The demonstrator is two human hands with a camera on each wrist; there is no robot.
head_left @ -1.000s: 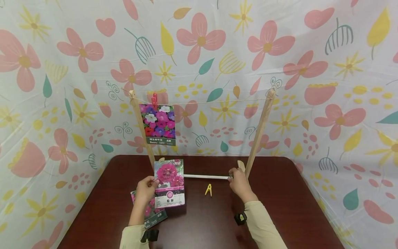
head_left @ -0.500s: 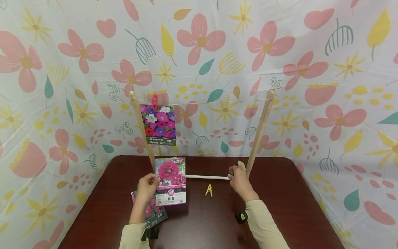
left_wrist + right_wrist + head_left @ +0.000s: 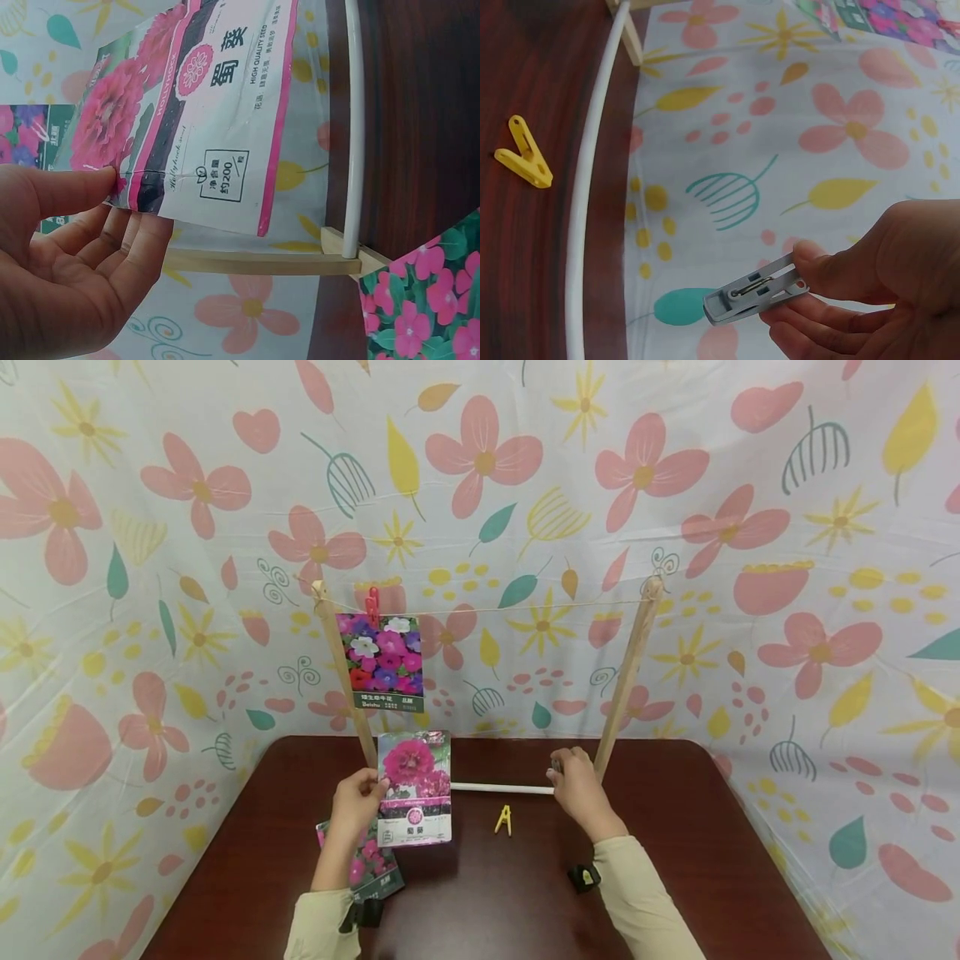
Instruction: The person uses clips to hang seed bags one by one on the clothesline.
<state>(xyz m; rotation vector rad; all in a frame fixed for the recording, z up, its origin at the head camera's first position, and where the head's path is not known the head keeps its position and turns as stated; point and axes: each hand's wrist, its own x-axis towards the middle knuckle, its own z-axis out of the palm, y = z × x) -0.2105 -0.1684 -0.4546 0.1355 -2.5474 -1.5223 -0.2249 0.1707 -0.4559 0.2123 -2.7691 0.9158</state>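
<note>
My left hand (image 3: pixel 356 806) pinches the left edge of a hollyhock seed packet (image 3: pixel 415 789) between thumb and fingers, its printed front toward me. The packet is upright, in front of the wooden frame's left post. In the right wrist view, my right hand (image 3: pixel 870 285) pinches a grey clothespin (image 3: pixel 754 289) by its handle ends; the head view mostly hides it behind the fingers. A second seed packet with mixed petunia-like flowers (image 3: pixel 382 660) hangs from the string (image 3: pixel 487 610), held by a red clothespin (image 3: pixel 372 604).
Another packet with pink flowers (image 3: pixel 375 868) lies on the dark table (image 3: pixel 480 902) under my left forearm. A yellow clothespin (image 3: pixel 503 819) lies near the middle. The frame has two wooden posts (image 3: pixel 630 677) and a white rod (image 3: pixel 502 788) low between them.
My left hand has lifted the hollyhock packet slightly up and to the right. The right hand, with the grey clothespin, has risen a little.
</note>
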